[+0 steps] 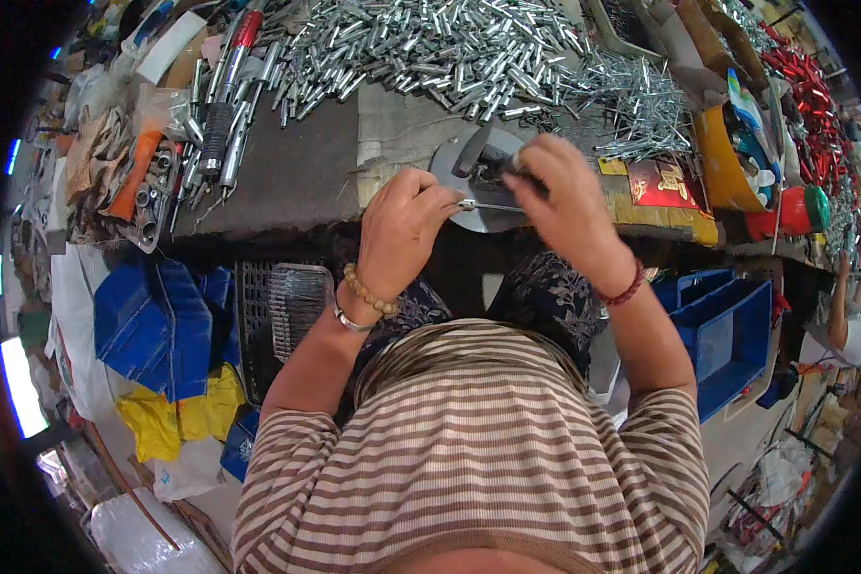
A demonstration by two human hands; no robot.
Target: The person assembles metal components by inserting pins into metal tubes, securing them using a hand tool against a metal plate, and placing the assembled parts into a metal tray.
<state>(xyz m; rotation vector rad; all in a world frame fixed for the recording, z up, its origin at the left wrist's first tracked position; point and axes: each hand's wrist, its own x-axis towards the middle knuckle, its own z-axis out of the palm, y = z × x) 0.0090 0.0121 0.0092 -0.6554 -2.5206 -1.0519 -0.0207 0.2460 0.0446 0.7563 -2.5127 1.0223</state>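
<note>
My left hand (400, 228) is closed in a pinch on one end of a thin metal rod (493, 206). The rod lies level over a round grey metal plate (445, 169) at the bench's front edge, and its other end reaches the fingers of my right hand (572, 206). That hand is closed around a dark tool that looks like a small hammer (473, 153), its head just above the plate. My right fingers partly hide the handle. Beyond the plate lies a wide heap of short shiny metal tubes (450, 53).
Thin metal pins (646, 105) are piled at the right, near a yellow container (727, 158) and a red card (665, 182). Long-handled tools (215, 139) and an orange-handled tool (136, 177) lie at the left. Blue bins (153, 325) stand below the bench.
</note>
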